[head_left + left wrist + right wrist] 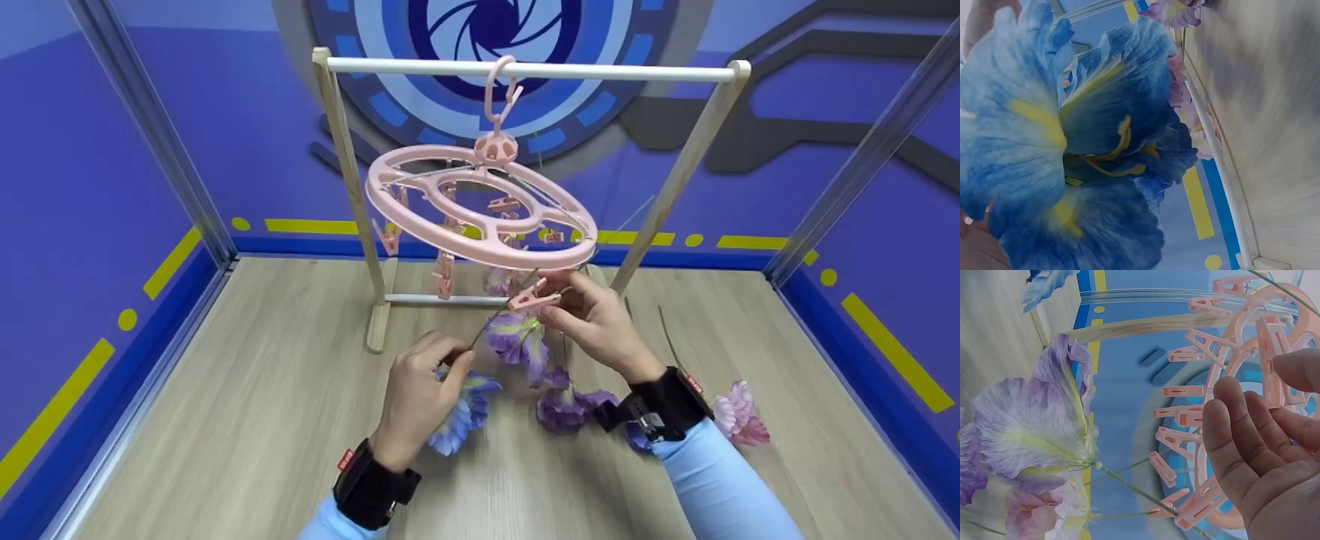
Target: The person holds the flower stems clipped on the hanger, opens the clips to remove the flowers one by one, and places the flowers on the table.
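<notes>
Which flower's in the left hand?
The blue flower with yellow streaks, stem pinched in the left hand. The second blue one, partly hidden by the right wristband, and the purple ones and pink ones aren't in its grip.

The pink hanger (491, 237) blocks the rack's (615, 72) middle; room lies rightward.

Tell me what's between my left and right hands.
In the head view, a purple flower shows there, plus the stem your left hand pinches and the clip your right hand holds.
</notes>
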A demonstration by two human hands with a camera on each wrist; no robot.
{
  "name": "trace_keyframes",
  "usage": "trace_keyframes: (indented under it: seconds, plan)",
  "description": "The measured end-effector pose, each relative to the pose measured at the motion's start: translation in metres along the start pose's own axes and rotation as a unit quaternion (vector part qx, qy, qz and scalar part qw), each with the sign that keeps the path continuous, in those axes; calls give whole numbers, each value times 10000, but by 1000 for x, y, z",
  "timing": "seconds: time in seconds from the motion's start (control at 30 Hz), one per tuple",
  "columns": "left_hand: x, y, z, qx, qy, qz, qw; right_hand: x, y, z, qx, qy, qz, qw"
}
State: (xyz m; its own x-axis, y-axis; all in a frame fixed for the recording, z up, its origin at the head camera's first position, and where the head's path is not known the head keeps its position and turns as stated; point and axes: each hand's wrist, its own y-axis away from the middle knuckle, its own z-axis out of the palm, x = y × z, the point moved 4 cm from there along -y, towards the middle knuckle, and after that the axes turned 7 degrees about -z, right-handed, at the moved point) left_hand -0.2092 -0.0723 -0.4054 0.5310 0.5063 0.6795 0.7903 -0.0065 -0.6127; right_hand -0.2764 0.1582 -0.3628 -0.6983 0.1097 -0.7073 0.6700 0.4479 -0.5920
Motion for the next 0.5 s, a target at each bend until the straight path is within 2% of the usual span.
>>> trace_keyframes:
  seconds: [0.33,0.5]
  plan:
    - [-4,2,-2,92,-56,77,9999,0,0,-4,165,-65,78,9998]
    - [-6,2,-1,65,-91,-30,9999,0,1,-3,191,-142,60,9997]
